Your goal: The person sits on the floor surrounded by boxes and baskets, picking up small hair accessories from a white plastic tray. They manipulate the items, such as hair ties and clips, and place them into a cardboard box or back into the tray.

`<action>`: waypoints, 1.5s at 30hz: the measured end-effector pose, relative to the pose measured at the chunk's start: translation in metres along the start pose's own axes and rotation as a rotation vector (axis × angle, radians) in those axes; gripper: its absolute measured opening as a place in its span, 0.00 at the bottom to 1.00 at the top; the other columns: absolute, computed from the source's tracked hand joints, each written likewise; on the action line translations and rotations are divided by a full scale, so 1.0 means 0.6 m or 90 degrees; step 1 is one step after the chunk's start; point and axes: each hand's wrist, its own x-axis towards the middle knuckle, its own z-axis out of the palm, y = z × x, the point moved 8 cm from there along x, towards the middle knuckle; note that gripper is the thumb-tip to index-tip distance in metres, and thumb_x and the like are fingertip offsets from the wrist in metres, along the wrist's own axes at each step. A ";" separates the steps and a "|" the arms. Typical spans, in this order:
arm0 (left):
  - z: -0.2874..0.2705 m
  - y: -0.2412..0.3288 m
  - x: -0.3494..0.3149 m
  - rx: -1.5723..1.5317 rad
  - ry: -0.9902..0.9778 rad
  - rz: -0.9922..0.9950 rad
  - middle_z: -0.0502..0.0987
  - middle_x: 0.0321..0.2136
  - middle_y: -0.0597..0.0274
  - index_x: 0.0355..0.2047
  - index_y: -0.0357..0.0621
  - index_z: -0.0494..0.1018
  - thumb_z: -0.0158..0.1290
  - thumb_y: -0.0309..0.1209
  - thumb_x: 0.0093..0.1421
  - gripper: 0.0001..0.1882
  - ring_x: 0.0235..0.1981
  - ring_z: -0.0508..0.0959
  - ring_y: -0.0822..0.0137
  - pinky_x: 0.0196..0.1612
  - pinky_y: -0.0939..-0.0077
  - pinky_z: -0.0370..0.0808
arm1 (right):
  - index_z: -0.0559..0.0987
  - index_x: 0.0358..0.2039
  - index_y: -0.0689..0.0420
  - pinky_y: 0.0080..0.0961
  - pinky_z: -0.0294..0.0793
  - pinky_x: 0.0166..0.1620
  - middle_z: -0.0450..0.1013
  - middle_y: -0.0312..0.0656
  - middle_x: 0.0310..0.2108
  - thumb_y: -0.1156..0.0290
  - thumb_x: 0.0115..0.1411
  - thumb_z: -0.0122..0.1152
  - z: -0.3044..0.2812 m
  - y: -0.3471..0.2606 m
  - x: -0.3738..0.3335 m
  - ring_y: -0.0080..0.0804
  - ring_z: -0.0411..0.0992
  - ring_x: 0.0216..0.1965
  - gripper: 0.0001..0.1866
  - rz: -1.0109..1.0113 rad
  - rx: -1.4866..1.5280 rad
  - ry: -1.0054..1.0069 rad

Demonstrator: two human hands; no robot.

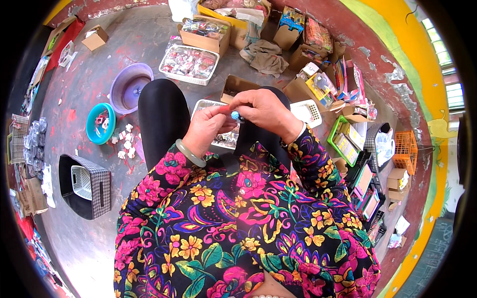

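Observation:
Both my hands meet in front of my knees, fingers bent and close together. My left hand [202,128], with a pale bangle at the wrist, pinches inward at something mostly hidden by its fingers. A bit of red shows between the fingertips of the two hands. My right hand [268,110] is closed, and a small blue ball-shaped trinket [235,115] with a dark part shows at its curled fingers. Under the hands a white plastic basket [212,102] sits between my legs, holding small items too covered to name.
Beyond my knees stand a white basket [188,79] of wrapped pieces and a cardboard box [234,84]. A purple basin [118,89], a teal basin [90,124] and scattered white pieces [127,144] lie left. A green crate [350,158] and packed boxes line the right.

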 end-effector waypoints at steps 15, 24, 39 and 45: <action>-0.007 -0.006 0.001 -0.115 -0.026 -0.017 0.74 0.35 0.63 0.40 0.36 0.69 0.46 0.29 0.60 0.11 0.36 0.76 0.73 0.41 0.79 0.74 | 0.75 0.37 0.60 0.21 0.68 0.37 0.71 0.39 0.28 0.79 0.45 0.57 0.010 -0.043 -0.004 0.28 0.70 0.34 0.14 -0.080 0.082 -0.069; -0.003 -0.006 0.002 -0.131 -0.025 -0.033 0.74 0.34 0.59 0.40 0.34 0.69 0.46 0.25 0.58 0.10 0.35 0.76 0.69 0.41 0.79 0.74 | 0.78 0.29 0.59 0.25 0.68 0.29 0.70 0.42 0.23 0.75 0.46 0.59 -0.001 -0.038 -0.003 0.35 0.69 0.26 0.07 -0.101 -0.018 0.038; 0.004 0.000 0.004 0.113 -0.008 0.068 0.76 0.31 0.59 0.42 0.34 0.70 0.44 0.30 0.62 0.13 0.28 0.78 0.70 0.31 0.80 0.76 | 0.77 0.24 0.57 0.32 0.69 0.28 0.71 0.45 0.20 0.71 0.46 0.55 -0.003 -0.033 0.000 0.43 0.70 0.25 0.06 -0.049 -0.204 0.060; 0.016 0.005 -0.008 0.125 -0.009 -0.018 0.76 0.30 0.60 0.42 0.35 0.70 0.41 0.32 0.63 0.14 0.24 0.78 0.70 0.22 0.83 0.74 | 0.77 0.24 0.57 0.35 0.68 0.30 0.70 0.43 0.24 0.71 0.45 0.55 0.014 -0.033 -0.003 0.44 0.69 0.29 0.06 -0.086 -0.257 -0.037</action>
